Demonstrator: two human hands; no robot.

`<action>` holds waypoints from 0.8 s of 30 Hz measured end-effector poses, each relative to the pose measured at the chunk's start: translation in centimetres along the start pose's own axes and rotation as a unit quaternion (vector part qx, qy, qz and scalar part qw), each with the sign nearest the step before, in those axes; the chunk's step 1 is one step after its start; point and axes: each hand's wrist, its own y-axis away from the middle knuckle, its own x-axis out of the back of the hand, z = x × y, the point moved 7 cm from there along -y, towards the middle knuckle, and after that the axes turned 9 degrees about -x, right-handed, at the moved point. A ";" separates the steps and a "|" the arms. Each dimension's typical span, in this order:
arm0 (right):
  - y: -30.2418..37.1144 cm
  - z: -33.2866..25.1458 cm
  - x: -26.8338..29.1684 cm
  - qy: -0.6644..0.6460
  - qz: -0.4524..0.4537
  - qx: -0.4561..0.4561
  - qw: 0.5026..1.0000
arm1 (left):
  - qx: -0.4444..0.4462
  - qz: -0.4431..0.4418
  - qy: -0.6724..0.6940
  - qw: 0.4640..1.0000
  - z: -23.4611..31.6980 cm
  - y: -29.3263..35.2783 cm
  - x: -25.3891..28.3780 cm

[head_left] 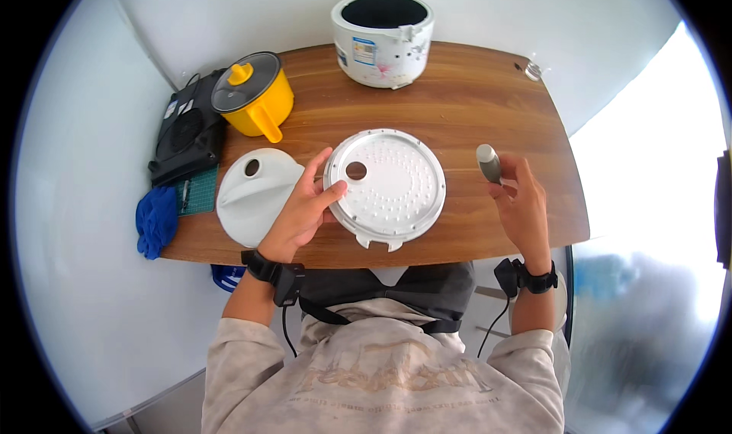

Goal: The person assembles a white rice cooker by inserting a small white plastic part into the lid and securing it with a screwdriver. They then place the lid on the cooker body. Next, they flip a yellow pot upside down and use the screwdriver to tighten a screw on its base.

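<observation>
My left hand [303, 209] is closed on the left edge of a round white plastic lid panel [400, 176], its thumb on top near the round hole. The panel is held over the table, its studded face up and notched tabs toward me. In my right hand [521, 205], off to the right, the fingers pinch a screwdriver [489, 163] with a grey handle and a white end cap; its shaft is hidden. Beside my left hand lies a smooth white lid cover [240, 205] with an oval hole and a raised ridge, partly hidden by the hand.
A white rice cooker body [380, 57] stands open at the back of the wooden table [488, 91]. At the left are a yellow pot [267, 106] with a dark lid, a black appliance [191, 125], a green mat [200, 192] and a blue cloth [157, 219]. Small clear item [532, 71] at the far right corner.
</observation>
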 end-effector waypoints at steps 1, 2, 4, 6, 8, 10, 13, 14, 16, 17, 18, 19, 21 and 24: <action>0.4 0.1 0.1 -0.024 -0.004 -0.009 1.000 | 0.002 -0.006 0.003 1.000 -0.3 -0.6 -0.6; 0.8 0.1 0.3 -0.019 -0.003 -0.016 1.000 | 0.003 -0.011 0.007 1.000 -0.6 -1.1 -1.0; 1.4 -0.2 0.7 -0.013 -0.003 -0.027 1.000 | 0.003 -0.020 0.015 1.000 -1.3 -2.0 -1.3; 1.7 -0.3 0.9 -0.004 0.001 -0.016 1.000 | 0.000 -0.026 0.015 1.000 -1.8 -2.4 -1.5; 1.8 -0.2 0.8 -0.012 0.000 -0.014 1.000 | -0.006 -0.029 0.007 1.000 -2.1 -2.5 -1.5; 1.8 0.1 0.7 -0.037 -0.004 -0.019 0.999 | -0.011 -0.028 -0.010 0.999 -2.6 -2.6 -1.3; 1.8 -0.6 0.3 -0.021 -0.008 0.018 1.000 | -0.016 -0.016 -0.009 1.000 -3.3 -2.4 -0.8; 1.8 -0.6 0.0 -0.050 -0.019 0.017 0.998 | -0.017 -0.011 -0.005 1.000 -3.4 -2.3 -0.6; 1.8 -0.7 -0.5 -0.108 -0.037 0.012 0.993 | -0.006 -0.020 -0.095 0.995 -3.1 -2.2 -0.6; 1.8 -1.2 -0.8 -0.117 -0.047 0.019 0.992 | 0.000 -0.025 -0.140 0.990 -3.0 -2.3 -0.6; 2.0 -2.0 -1.0 -0.125 -0.057 0.023 0.990 | -0.015 -0.031 -0.230 0.973 -3.0 -2.4 -0.1; 2.1 -2.7 -1.3 -0.133 -0.068 0.027 0.988 | -0.030 -0.039 -0.318 0.947 -3.0 -2.7 0.7; 2.1 -3.6 -2.0 -0.144 -0.079 0.036 0.986 | -0.057 -0.044 -0.444 0.893 -2.9 -2.7 0.9; 2.1 -4.0 -3.4 -0.160 -0.104 0.034 0.981 | -0.088 -0.037 -0.543 0.834 -2.6 -2.3 0.2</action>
